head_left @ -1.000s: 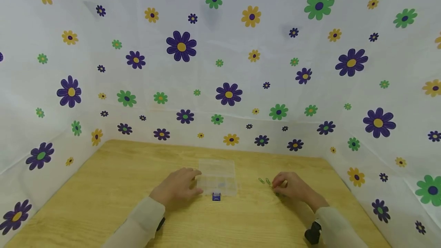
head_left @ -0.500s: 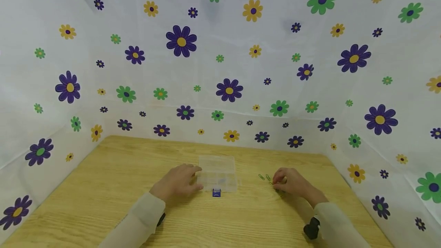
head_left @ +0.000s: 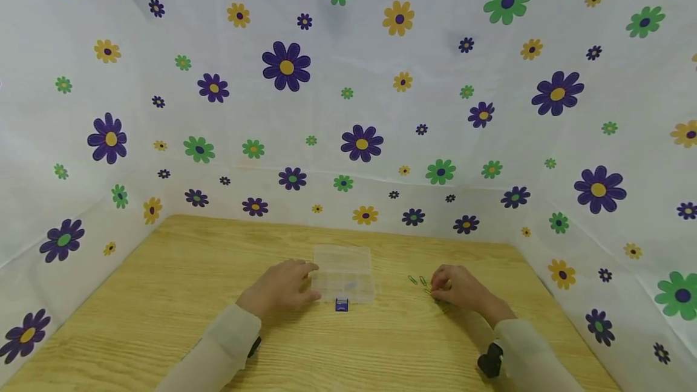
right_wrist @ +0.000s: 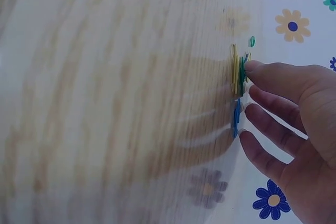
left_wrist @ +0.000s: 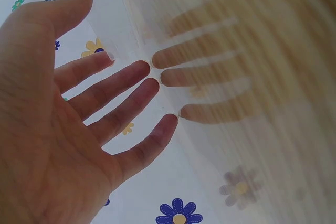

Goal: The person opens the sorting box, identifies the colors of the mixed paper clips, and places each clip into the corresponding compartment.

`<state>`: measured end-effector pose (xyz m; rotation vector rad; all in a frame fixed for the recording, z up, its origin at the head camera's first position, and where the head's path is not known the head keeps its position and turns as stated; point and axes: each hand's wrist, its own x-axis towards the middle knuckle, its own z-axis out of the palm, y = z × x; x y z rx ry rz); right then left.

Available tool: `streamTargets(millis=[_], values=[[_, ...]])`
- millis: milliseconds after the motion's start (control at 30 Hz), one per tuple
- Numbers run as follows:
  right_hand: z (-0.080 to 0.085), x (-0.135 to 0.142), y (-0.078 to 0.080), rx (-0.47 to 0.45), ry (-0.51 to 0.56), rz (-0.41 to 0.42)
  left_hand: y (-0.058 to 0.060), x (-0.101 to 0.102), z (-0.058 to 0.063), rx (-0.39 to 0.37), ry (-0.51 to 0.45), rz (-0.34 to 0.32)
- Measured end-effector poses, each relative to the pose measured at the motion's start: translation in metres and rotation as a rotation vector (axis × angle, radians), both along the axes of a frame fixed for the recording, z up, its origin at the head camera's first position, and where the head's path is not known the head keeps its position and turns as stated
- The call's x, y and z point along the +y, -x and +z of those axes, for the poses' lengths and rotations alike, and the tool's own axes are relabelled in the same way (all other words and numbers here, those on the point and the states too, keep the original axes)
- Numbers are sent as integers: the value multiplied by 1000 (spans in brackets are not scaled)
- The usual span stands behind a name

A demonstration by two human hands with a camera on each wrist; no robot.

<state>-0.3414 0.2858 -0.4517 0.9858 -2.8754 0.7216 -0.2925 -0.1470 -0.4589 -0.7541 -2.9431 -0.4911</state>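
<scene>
A clear plastic compartment box [head_left: 342,259] lies in the middle of the table, lid folded back. A small bluish patch shows in one compartment, too faint to identify. My left hand [head_left: 280,286] is at the box's left edge, fingers spread and slightly bent, with nothing in its grasp. My right hand [head_left: 463,292] is over a small group of paper clips, thumb and fingertips down among them. Yellow clips [right_wrist: 234,69], a green clip [right_wrist: 241,77] and a blue clip [right_wrist: 236,119] are by its fingertips, a gap between thumb and index. Two green paper clips [head_left: 417,280] lie just left of the hand.
A blue latch [head_left: 341,305] sticks out at the front of the box. The wooden table [head_left: 327,349] is enclosed by a white flowered cloth [head_left: 234,126] at the back and both sides. Dark straps [head_left: 490,360] circle the wrists.
The head view has tilted slightly. Both hands keep nearly the same places, and the right fingers shift only slightly among the clips.
</scene>
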Motion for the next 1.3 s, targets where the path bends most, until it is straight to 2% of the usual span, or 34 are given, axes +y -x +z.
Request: streamTargets(millis=[500,800,967,1300], values=[[1,0,4,-11,-16,-1,-1,-1,1,-12,-8,6],[-1,1,3,-8,11,21,-1,-1,1,5,-6,-6],[-4,1,4,-6,20,21,0,-1,1,-11,-5,0],[-2,-1,2,-24,-7,12,-2,-1,2,-5,-11,-5]])
